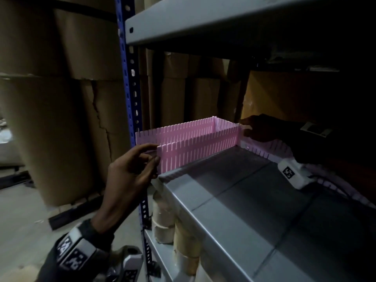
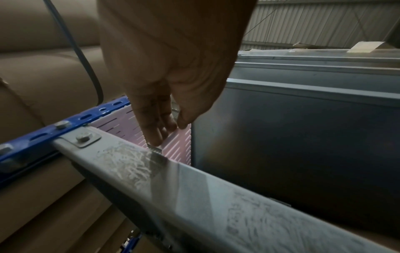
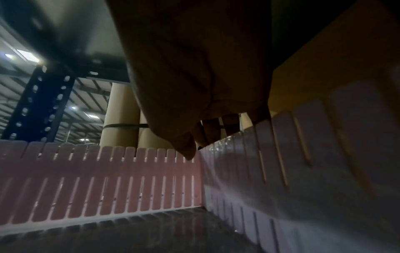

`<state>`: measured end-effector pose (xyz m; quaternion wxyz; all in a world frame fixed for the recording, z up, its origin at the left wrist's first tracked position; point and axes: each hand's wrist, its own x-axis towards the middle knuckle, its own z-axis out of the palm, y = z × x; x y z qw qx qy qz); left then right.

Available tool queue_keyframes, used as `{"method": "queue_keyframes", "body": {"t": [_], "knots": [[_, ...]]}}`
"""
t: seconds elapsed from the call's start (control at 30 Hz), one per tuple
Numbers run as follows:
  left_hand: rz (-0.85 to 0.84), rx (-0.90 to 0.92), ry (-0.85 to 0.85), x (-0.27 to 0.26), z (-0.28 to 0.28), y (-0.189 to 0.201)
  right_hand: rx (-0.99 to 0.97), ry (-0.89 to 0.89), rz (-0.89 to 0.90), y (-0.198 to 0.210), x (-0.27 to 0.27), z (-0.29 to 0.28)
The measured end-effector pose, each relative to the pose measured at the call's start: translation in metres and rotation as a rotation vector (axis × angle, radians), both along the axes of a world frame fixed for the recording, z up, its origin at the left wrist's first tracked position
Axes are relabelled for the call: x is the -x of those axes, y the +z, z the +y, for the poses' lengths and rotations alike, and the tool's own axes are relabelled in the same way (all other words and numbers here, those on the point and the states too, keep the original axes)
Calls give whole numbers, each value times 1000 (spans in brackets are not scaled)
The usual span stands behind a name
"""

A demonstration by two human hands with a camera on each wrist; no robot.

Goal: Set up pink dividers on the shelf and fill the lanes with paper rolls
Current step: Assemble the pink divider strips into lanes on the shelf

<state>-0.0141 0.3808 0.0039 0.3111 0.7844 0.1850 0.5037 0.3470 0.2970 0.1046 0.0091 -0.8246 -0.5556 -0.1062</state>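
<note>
Two long pink slotted dividers stand parallel at the left end of the grey shelf (image 1: 234,200). My left hand (image 1: 155,154) pinches the front end of the nearer divider (image 1: 193,149) between thumb and fingers; the left wrist view shows that hand (image 2: 166,130) on the pink divider (image 2: 180,147). Deep in the shelf, my right hand (image 1: 246,129) grips the top of the back divider (image 1: 262,151) where the nearer one meets it. In the right wrist view its thumb (image 3: 187,149) lies in front of that corner and the fingers behind the back divider (image 3: 281,154). Brown paper rolls (image 1: 164,218) stand on the lower shelf.
A blue perforated upright (image 1: 130,82) carries the shelf's front left corner. Another grey shelf (image 1: 203,19) hangs close overhead. Huge brown paper reels (image 1: 50,119) stand on the floor to the left, and more behind the rack. A yellowish box (image 1: 284,94) sits at the back right.
</note>
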Motion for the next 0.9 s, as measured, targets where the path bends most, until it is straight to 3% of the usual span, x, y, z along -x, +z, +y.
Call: {"method": "queue_keyframes", "body": {"t": [0.3,0.6,0.9], "knots": [[1,-7,32,3,0,-10,66,35,40,-8,-1,-1],[122,-11,86,6,5,-26,64,43,71,-11,5,-2],[104,-8,84,3,8,-31,152,96,93,6,12,-4]]}}
